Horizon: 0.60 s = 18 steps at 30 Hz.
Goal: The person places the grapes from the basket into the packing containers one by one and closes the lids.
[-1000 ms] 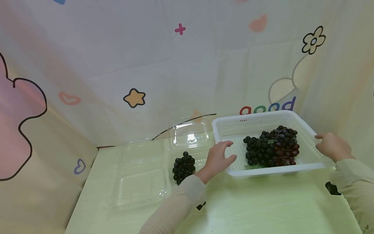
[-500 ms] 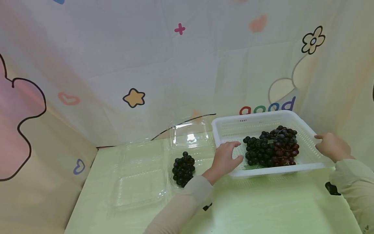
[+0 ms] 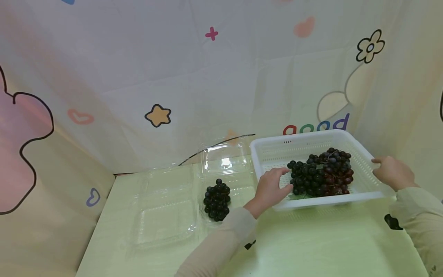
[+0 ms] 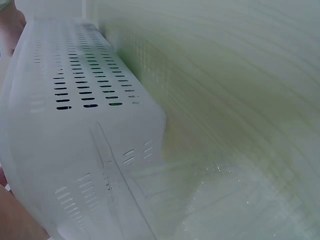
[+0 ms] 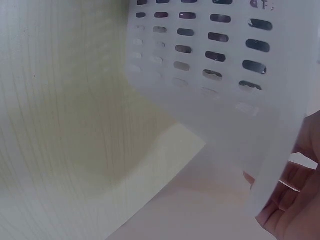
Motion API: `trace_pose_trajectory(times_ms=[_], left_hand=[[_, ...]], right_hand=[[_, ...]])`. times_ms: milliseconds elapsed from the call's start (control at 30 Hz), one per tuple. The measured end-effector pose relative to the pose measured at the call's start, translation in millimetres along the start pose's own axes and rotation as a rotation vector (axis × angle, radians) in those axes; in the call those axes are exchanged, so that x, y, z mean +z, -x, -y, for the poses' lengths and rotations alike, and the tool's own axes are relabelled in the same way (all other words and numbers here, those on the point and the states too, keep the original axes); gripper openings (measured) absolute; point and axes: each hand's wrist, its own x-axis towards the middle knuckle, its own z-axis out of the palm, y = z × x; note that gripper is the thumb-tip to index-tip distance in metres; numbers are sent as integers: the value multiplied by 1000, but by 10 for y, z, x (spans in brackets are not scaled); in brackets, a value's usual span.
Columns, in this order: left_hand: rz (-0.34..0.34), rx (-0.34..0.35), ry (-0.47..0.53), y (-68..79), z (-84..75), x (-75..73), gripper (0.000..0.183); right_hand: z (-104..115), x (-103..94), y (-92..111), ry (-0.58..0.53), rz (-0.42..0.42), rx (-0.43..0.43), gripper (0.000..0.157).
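Observation:
Dark grapes [image 3: 306, 179] and redder grapes [image 3: 337, 179] lie in bunches inside a white perforated plastic basket [image 3: 332, 200]. My left hand [image 3: 271, 189] reaches over the basket's front left part, thumb and fingers spread, fingertips right at the left edge of the dark bunch. Only a bit of that hand [image 4: 17, 217] shows in the left wrist view, past the basket's wall. At the basket's right side my right hand [image 3: 394, 174] grips the rim; in the right wrist view its fingers [image 5: 287, 195] curl under the rim's edge.
Left of the basket, a clear plastic clamshell box [image 3: 242, 181] stands with its lid up and a dark bunch of grapes [image 3: 217, 201] in it. Another clear box [image 3: 166, 223] lies farther left on the pale green table [image 3: 311, 246]. A printed cloth [image 3: 190, 84] hangs behind.
My left hand has moved right, from the basket's left edge in to the dark grapes. My right hand has stayed on the rim.

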Motion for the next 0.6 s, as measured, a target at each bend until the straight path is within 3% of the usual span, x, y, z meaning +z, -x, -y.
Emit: trace_pose_trajectory(times_ms=[300,600], left_hand=[[24,-45,-109,-14,-53,22,46],[49,-88,-114,-51,-86,67,45]], right_hand=[[-6,8,-2,1,-11,-8,52],[0,15,3,-5,-12,-17,52]])
